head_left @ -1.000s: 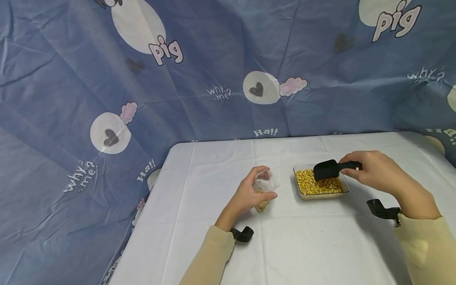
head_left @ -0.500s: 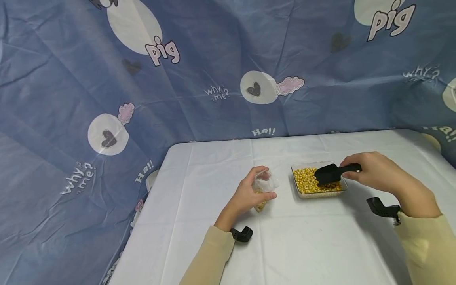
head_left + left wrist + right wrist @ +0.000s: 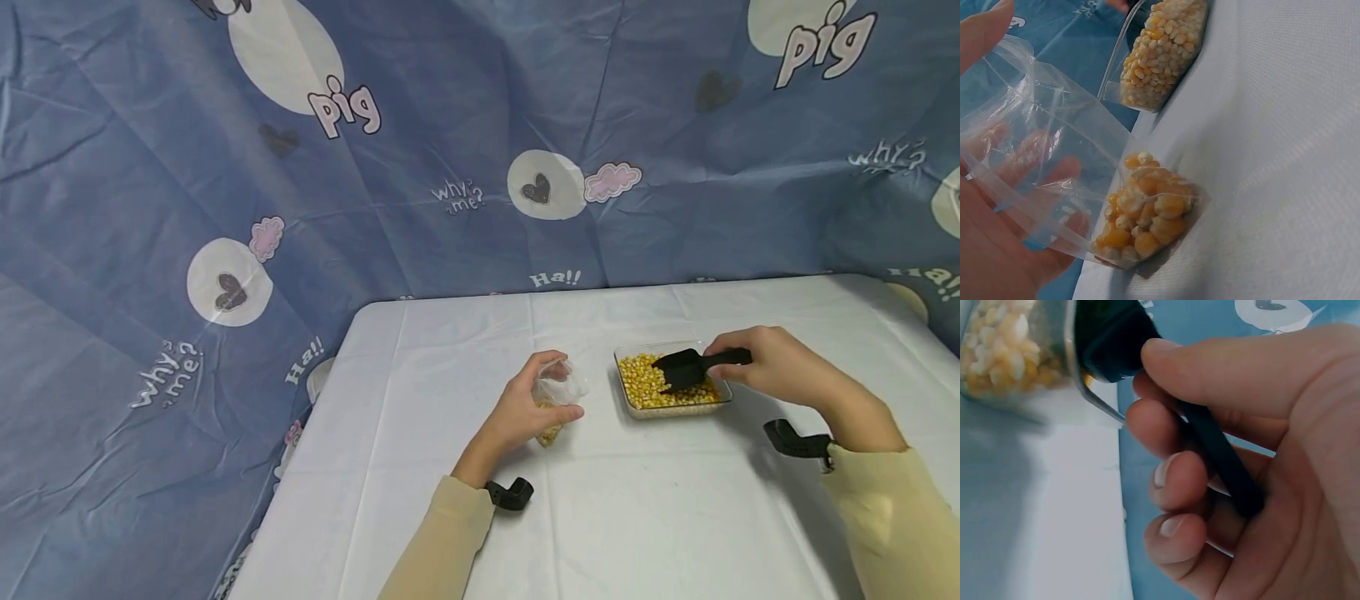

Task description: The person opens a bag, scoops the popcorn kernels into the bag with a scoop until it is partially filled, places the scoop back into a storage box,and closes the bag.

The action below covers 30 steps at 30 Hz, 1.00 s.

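Note:
My right hand (image 3: pixel 776 367) grips the handle of a black scoop (image 3: pixel 681 370), thumb on top and fingers curled beneath in the right wrist view. The scoop's blade dips into yellow corn kernels (image 3: pixel 641 382) that fill a clear rectangular container (image 3: pixel 675 412). To the left, my left hand (image 3: pixel 517 412) holds a clear plastic bag (image 3: pixel 1054 125) with its mouth spread, fingers behind it and thumb at the front. A small heap of corn kernels (image 3: pixel 1147 209) lies in the bag's bottom corner, which rests on the white cloth.
A white cloth covers the table (image 3: pixel 630 517). Behind it hangs a blue printed curtain (image 3: pixel 450 242), which also runs down the left side. A black wrist camera mount sits on each wrist, the right one (image 3: pixel 797 440) standing over the cloth.
The right hand has moved slightly left and down, pushing the scoop's blade further into the kernels. The left hand and the bag stay where they were.

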{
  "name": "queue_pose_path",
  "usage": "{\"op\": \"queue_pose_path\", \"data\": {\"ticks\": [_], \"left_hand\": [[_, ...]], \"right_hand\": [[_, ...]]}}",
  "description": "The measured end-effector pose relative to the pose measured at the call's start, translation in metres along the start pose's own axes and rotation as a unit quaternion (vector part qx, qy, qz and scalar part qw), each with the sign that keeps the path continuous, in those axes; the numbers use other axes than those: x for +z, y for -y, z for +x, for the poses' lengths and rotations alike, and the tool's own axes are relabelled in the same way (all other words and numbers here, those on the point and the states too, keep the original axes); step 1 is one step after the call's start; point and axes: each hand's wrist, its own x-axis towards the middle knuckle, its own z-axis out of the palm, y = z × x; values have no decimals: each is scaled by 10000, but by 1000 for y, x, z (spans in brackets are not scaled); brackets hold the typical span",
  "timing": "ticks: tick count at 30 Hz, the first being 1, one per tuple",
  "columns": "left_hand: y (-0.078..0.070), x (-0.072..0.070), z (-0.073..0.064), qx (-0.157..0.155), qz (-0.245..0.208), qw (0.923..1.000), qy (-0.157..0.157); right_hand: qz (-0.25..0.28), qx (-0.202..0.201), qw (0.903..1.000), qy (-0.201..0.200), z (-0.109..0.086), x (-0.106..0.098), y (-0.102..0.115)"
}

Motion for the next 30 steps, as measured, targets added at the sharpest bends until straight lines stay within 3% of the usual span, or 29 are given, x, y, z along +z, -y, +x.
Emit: {"op": "queue_pose_path", "data": {"ticks": [14,30], "left_hand": [[0,1,1,-8,44,10000,-1],[1,-1,0,-55,105,9999,56]], "right_hand": [[212,51,9997,61,5,7,-2],[275,23,9986,456,12,22,2]]}}
